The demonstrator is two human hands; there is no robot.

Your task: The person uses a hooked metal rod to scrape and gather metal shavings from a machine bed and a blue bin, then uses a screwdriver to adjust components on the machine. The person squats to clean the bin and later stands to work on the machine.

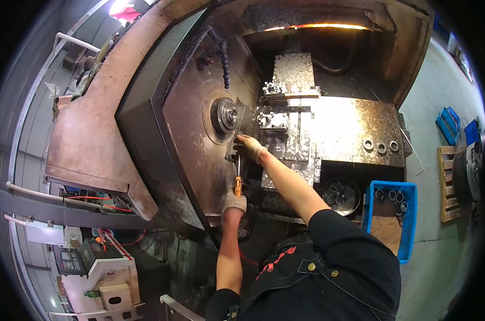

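My left hand (233, 204), in a pale work glove, is closed around an orange air blow gun (238, 185). Its thin metal nozzle points up toward my other hand. My right hand (251, 148), also gloved, reaches in below the lathe chuck (225, 115) with its fingers bent together. Whatever lies in those fingers is dark and too small to make out. The round chuck sits on the machine's inner wall, just above and left of the right hand. To the right of the chuck stands a tool block (273, 121) with bolts on the slide.
Three metal rings (381, 148) lie on the lit metal cover (344, 128). Below it are a round pan (341, 196) with rings and a blue crate (408, 230) holding several more. A segmented coolant hose (225, 64) hangs above the chuck. A wooden pallet (447, 184) stands far right.
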